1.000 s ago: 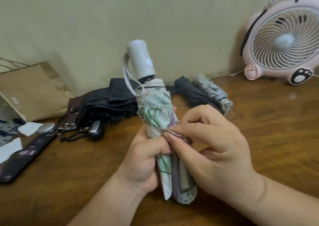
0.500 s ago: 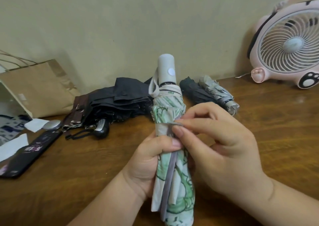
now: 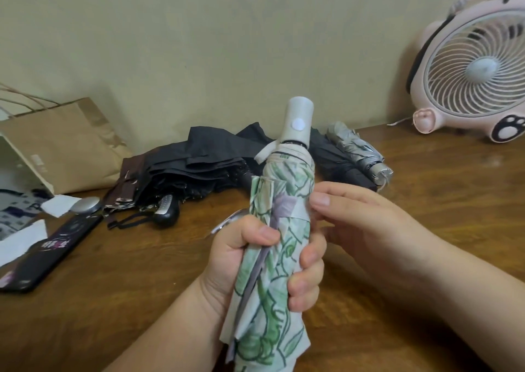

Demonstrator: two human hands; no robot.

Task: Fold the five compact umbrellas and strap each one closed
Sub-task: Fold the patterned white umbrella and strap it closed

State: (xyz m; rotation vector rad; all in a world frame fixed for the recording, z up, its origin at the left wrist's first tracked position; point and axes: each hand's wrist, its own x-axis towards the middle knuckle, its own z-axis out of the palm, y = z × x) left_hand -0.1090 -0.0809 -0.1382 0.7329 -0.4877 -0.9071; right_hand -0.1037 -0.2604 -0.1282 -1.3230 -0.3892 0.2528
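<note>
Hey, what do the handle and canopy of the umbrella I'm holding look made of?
Handle: probably plastic, matte pale grey, going by its smooth moulded shape. Canopy: thin fabric, maybe polyester, matte with a green leaf print; it creases and folds softly.

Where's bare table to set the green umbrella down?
Best: the bare table on the right, between the fan, the grey umbrella and the right hand. Also front-left, between the flat black umbrella and the left hand. Crowded: back-left, black umbrella pile against the paper bag.
</note>
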